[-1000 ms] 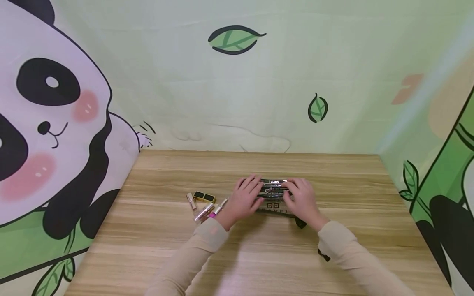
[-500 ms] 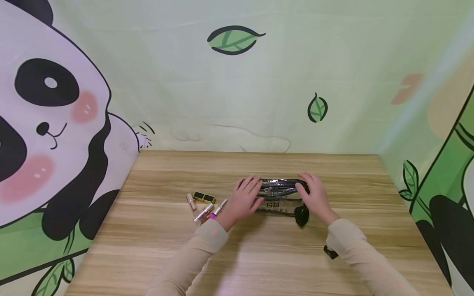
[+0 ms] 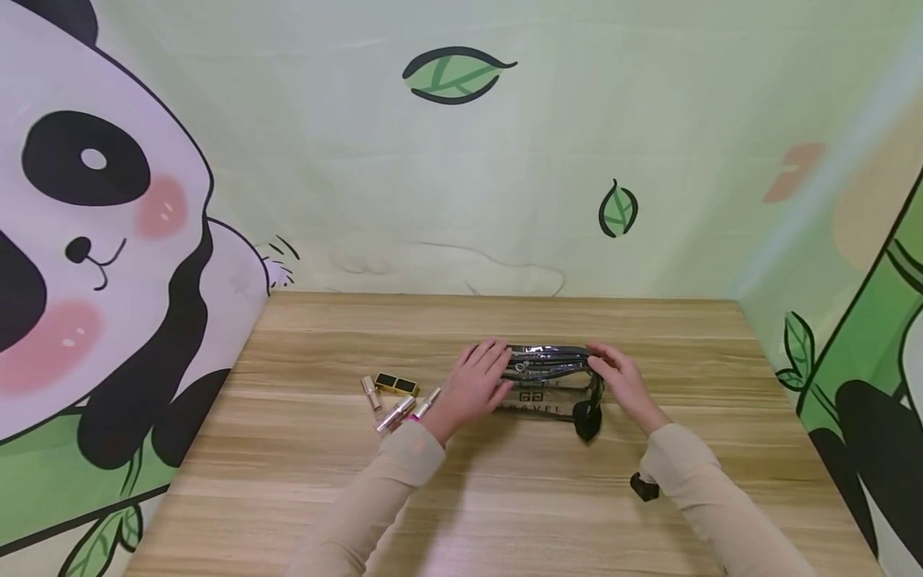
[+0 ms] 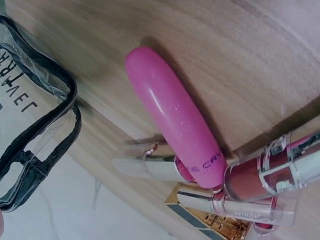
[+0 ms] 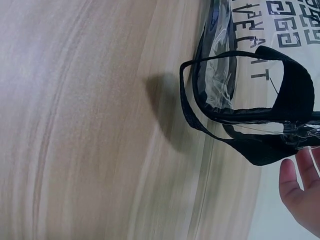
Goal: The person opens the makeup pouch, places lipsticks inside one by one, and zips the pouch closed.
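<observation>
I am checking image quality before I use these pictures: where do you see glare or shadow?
Head view: glints on the clear pouch, a soft shadow on the table beside the left sleeve; left wrist view: a highlight along the pink tube; right wrist view: a shadow near the black strap.

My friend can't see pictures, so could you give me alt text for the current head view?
A person's left hand and right hand are at opposite ends of a clear, black-trimmed pouch on a wood-grain table. Lipsticks lie clustered beside the left hand. Behind the table is a pale green backdrop printed with a panda and leaves.
</observation>
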The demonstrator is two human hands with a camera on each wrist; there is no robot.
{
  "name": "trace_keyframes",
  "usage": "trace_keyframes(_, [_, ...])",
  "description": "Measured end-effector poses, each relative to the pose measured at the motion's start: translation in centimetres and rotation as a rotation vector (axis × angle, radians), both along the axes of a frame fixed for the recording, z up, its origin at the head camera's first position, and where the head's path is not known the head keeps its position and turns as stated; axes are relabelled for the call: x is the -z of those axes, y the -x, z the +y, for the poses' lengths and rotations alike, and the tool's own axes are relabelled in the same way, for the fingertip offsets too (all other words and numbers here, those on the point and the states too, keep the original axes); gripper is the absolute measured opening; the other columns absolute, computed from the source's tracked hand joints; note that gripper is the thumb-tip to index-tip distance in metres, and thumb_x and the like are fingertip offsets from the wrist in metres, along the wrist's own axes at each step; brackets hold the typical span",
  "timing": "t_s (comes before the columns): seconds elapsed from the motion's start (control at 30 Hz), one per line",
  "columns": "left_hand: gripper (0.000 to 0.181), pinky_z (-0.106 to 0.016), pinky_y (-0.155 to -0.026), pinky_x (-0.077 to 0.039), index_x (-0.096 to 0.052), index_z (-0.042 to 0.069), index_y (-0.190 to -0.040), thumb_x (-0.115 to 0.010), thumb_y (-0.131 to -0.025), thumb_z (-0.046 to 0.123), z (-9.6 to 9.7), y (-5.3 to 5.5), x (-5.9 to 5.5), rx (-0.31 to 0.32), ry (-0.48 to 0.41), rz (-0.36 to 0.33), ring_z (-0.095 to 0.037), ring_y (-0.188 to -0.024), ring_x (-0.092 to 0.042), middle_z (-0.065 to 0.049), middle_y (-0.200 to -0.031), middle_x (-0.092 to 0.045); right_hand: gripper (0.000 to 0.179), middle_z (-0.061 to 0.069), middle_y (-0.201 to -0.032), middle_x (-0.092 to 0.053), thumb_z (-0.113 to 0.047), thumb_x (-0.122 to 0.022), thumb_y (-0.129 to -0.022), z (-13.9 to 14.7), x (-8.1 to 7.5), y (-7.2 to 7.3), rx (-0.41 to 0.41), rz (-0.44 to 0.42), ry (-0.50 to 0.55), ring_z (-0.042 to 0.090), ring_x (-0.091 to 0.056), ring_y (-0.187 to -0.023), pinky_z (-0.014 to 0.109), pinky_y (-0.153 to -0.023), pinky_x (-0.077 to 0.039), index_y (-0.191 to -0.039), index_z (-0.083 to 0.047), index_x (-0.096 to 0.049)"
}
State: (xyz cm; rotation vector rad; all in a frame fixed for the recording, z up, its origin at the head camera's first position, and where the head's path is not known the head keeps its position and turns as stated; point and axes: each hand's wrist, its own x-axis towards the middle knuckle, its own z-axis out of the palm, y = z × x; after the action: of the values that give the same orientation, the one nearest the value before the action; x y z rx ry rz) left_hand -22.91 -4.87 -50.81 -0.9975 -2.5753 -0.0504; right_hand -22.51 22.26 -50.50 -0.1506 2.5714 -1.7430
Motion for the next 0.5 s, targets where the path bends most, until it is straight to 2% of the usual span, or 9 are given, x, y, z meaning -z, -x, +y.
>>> trace_keyframes(0.07, [0.052,-0.039,-0.107,-0.023,-0.038,0.008,-0.133,-0.038,-0.091,0.039,0.0,0.1,0.0,0.017,-0.014,0.014,-0.024,-0.13,-0.03,-0.008,-0.14,-0.036,0.044,0.018,-0.128,-0.046,-0.027,-0.045,-0.092,0.0,0.0,0.0,0.007,-0.01,0.018,0.001,-0.042,-0.1,0.013,-0.082,-0.037,-0.126,0.001,-0.045])
trace_keyframes(0.17, [0.051,-0.037,-0.107,-0.024,-0.038,0.007,-0.133,-0.034,-0.093,0.038,-0.1,0.4,0.1,0.042,-0.035,0.075,-0.023,-0.13,-0.03,-0.008,-0.139,-0.038,0.042,0.019,-0.128,-0.046,-0.025,-0.046,-0.092,0.0,0.0,0.0,0.018,-0.018,0.041,-0.005,-0.041,-0.094,0.01,-0.079,-0.037,-0.125,0.001,-0.046])
trace_keyframes(0.23, [0.05,-0.038,-0.105,-0.027,-0.042,0.008,-0.13,-0.036,-0.092,0.039,-0.2,0.5,0.1,0.058,-0.047,0.116,-0.023,-0.128,-0.033,-0.008,-0.136,-0.042,0.041,0.019,-0.127,-0.046,-0.023,-0.047,-0.091,0.0,0.0,0.0,0.025,-0.02,0.053,-0.007,-0.041,-0.092,0.008,-0.077,-0.037,-0.124,0.001,-0.047])
trace_keyframes(0.3, [0.05,-0.039,-0.103,-0.029,-0.045,0.01,-0.128,-0.038,-0.091,0.041,-0.2,0.6,0.1,0.052,-0.036,0.124,-0.022,-0.128,-0.034,-0.007,-0.134,-0.044,0.039,0.02,-0.125,-0.047,-0.02,-0.048,-0.091,-0.1,-0.1,0.1,0.036,-0.022,0.062,-0.007,-0.043,-0.09,0.008,-0.076,-0.037,-0.122,0.003,-0.048])
trace_keyframes(0.4, [0.049,-0.041,-0.101,-0.03,-0.049,0.013,-0.125,-0.041,-0.088,0.046,0.1,0.4,-0.5,0.022,-0.01,0.078,-0.022,-0.126,-0.036,-0.006,-0.134,-0.044,0.037,0.02,-0.122,-0.05,-0.02,-0.049,-0.09,-0.1,-0.2,0.0,0.053,-0.012,0.055,-0.007,-0.044,-0.088,0.008,-0.074,-0.038,-0.12,0.003,-0.05])
trace_keyframes(0.5, [0.048,-0.042,-0.103,-0.027,-0.049,0.017,-0.124,-0.035,-0.09,0.047,0.7,0.1,-1.3,-0.048,0.015,-0.02,-0.022,-0.128,-0.034,-0.004,-0.136,-0.041,0.036,0.02,-0.117,-0.053,-0.021,-0.05,-0.09,-0.1,-0.3,-0.1,0.072,0.019,0.026,-0.006,-0.045,-0.085,0.009,-0.072,-0.039,-0.117,0.003,-0.053])
